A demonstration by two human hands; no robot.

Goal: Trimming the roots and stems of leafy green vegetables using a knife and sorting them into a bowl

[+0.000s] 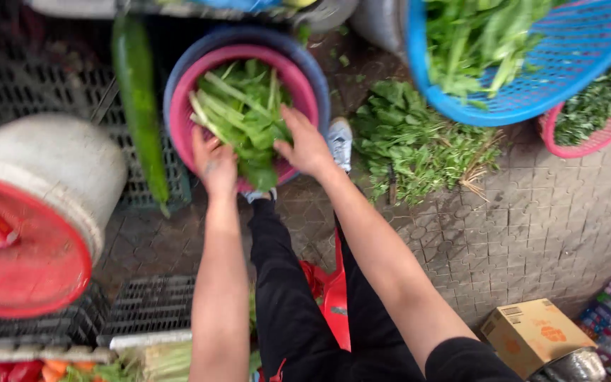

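Your left hand (pixel 215 164) and right hand (pixel 307 146) each hold a grip on the leafy greens (pixel 243 113) between them, inside the pink basin (pixel 178 113).

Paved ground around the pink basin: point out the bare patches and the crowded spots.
Bare paving lies right of the loose greens pile, running down to the cardboard box. A smaller strip sits between the black crates and the left hand. It is crowded around the pink basin, where both hands, the right hand included, the long green gourd and the blue basket press close.
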